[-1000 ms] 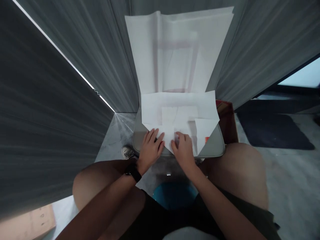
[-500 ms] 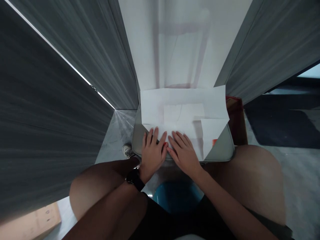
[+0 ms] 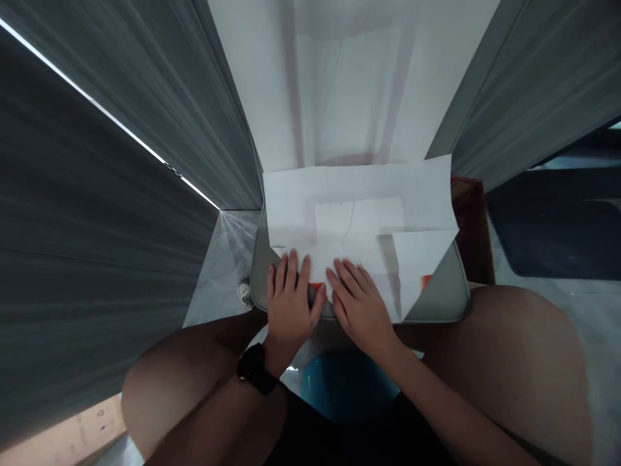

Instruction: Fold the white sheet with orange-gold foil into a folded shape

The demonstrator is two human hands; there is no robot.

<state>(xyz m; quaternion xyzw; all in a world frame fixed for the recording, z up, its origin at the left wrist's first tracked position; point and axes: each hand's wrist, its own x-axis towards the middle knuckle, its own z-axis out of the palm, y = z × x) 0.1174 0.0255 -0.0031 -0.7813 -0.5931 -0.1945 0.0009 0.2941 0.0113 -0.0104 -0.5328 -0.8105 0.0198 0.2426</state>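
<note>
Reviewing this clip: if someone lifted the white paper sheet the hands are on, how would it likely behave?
The white paper sheet would probably feel light and floppy: a pinkish frame outline shows through it, suggesting it is thin. Its folded flap suggests it creases easily, so it would likely sag rather than stay flat.

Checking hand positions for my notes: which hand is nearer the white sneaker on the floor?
The left hand is nearer the white sneaker, lying just to its right on the white paper. The right hand is farther, beyond the left hand.
</note>
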